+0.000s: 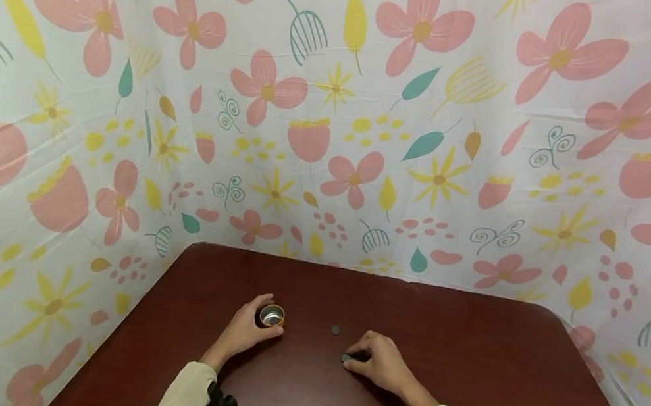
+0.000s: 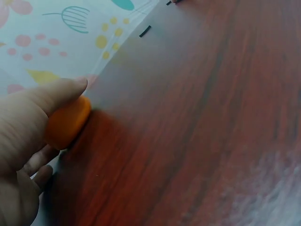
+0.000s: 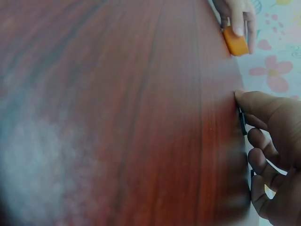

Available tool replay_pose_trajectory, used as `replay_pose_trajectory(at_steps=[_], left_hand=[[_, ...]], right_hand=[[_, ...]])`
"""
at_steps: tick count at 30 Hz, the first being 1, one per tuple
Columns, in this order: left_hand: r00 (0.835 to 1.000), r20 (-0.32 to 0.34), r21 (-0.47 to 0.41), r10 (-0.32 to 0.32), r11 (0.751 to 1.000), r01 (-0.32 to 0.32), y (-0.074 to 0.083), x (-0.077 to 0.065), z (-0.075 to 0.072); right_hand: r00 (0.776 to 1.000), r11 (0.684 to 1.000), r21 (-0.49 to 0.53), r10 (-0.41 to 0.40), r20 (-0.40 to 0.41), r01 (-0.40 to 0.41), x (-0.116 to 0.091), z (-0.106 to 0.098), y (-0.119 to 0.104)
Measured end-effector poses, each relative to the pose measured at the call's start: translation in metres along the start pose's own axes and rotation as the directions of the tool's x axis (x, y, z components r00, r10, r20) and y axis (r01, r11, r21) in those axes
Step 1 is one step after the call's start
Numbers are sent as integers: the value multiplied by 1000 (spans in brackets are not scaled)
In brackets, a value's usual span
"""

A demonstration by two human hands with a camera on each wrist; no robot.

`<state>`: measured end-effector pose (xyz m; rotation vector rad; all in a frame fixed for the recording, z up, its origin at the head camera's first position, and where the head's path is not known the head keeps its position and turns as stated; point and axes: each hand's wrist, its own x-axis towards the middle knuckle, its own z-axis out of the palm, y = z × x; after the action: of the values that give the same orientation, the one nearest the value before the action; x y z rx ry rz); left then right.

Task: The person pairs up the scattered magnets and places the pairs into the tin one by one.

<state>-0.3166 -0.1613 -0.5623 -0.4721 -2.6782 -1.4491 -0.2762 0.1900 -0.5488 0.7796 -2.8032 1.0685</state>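
Note:
My left hand (image 1: 247, 324) grips a small round tin (image 1: 272, 316), thumb on its near side and fingers around its far side. The tin is open at the top, silvery inside and orange outside; its orange wall (image 2: 70, 122) shows under the thumb in the left wrist view. Farther right, my right hand (image 1: 383, 362) pinches a small dark disc (image 1: 347, 358) between thumb and finger, low over the table. A second dark disc (image 1: 336, 330) lies flat on the wood, beyond and left of that hand. Part of the pinched disc is hidden by the fingertips.
Both hands work over a dark reddish-brown table (image 1: 294, 385) with rounded far corners. A flower-patterned cloth (image 1: 334, 118) hangs close behind it and along the left side. A black device (image 1: 223, 405) is strapped at the left wrist.

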Motion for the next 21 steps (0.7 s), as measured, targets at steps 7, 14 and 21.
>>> replay_pose_trajectory(at_steps=[7, 14, 21], left_hand=[[1000, -3, 10, -17, 1000, 17, -2, 0, 3], [1000, 3, 9, -13, 1000, 13, -1, 3, 12], [999, -27, 4, -45, 999, 45, -1, -3, 5]], right_hand=[[1000, 1000, -2, -25, -4, 25, 1, -1, 1], [1000, 1000, 14, 0, -11, 1, -6, -5, 1], [999, 1000, 6, -26, -45, 26, -2, -1, -5]])
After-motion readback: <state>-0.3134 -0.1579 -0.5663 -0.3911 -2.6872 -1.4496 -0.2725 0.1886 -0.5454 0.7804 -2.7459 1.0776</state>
